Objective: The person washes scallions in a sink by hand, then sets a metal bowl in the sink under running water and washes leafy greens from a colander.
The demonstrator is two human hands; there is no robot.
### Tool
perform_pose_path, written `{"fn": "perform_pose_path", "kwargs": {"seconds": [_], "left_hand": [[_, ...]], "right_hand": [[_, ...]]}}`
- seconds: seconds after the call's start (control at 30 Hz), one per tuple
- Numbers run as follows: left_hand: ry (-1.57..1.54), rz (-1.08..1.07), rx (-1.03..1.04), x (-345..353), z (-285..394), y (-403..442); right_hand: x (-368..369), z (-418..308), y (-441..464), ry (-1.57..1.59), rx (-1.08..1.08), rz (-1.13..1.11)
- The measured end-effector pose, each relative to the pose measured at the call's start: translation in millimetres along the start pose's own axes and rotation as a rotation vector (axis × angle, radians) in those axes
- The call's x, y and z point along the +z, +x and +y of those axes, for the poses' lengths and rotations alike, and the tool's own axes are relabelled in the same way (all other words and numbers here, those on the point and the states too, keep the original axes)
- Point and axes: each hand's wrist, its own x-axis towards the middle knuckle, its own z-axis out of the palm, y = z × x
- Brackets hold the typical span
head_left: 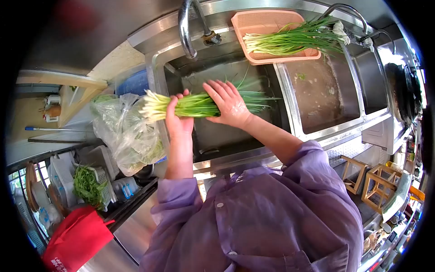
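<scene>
A bunch of green onions (197,105) lies crosswise over the left sink basin (217,136), white root ends to the left and green tips to the right. My left hand (180,115) is wrapped round the bunch near the white ends. My right hand (229,104), wet, rests on top of the green part with its fingers bent over it. Below the bunch, the basin holds water. More green onions (290,40) lie in a pink plastic basket (267,18) at the back of the sink.
Faucets (185,29) stand at the back edge. A second basin (317,90) is to the right. Clear plastic bags of greens (131,131) sit left of the sink. Lower left are a basket of leafy greens (88,183) and a red bag (79,238). Wooden stools (380,187) stand at right.
</scene>
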Motion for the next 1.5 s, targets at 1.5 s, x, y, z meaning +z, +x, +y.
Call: {"fn": "perform_pose_path", "kwargs": {"seconds": [1.5], "left_hand": [[0.750,-0.010,0.013,52,29,-70]], "right_hand": [[-35,71,40,0.488,0.438,-0.281]]}}
